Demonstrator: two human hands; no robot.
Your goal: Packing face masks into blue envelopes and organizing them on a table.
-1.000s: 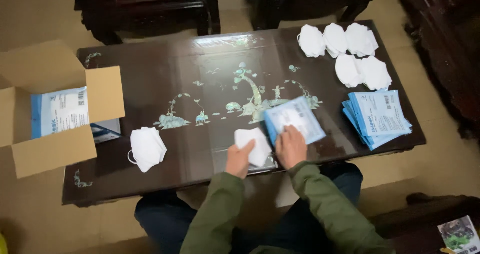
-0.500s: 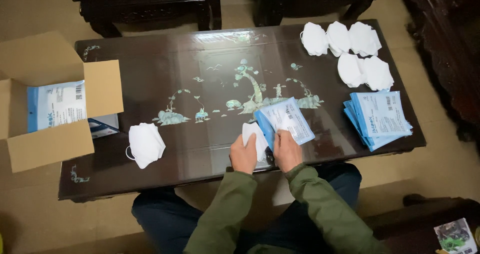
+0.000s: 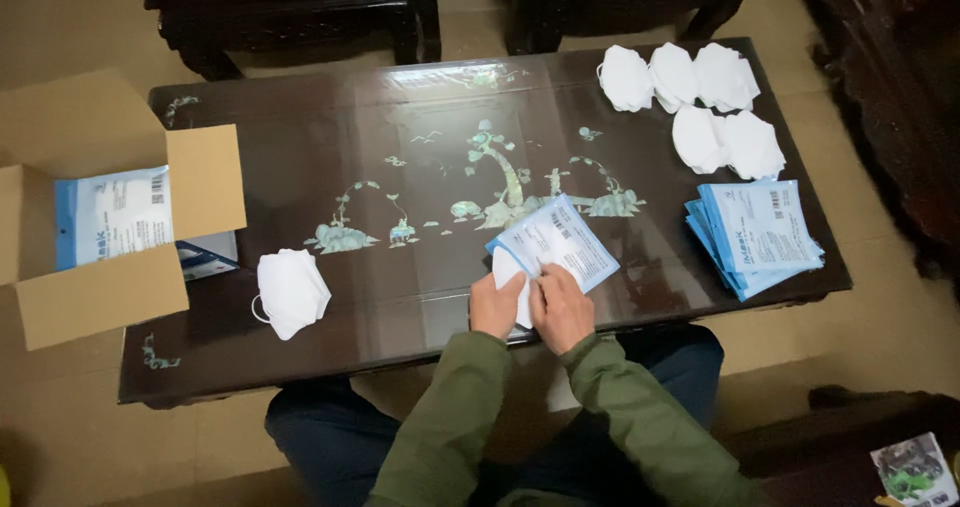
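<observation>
My left hand [image 3: 496, 307] grips a folded white face mask [image 3: 506, 270] whose far end sits inside the mouth of a blue-and-white flat pouch [image 3: 556, 243]. Beside it, my right hand [image 3: 562, 307] pinches the pouch's near edge. Both hands rest at the near edge of the dark inlaid table [image 3: 420, 182], in front of my green sleeves.
A loose white mask [image 3: 291, 291] lies left of my hands. An open cardboard box [image 3: 95, 229] holding packed pouches stands at the table's left end. Several white masks [image 3: 690, 97] lie at the far right, with a stack of blue pouches [image 3: 756, 232] nearer. Dark chairs stand behind the table.
The hands have come together: the mask, first flat beside the pouch, is now pushed into the pouch's opening, and the pouch has shifted slightly left.
</observation>
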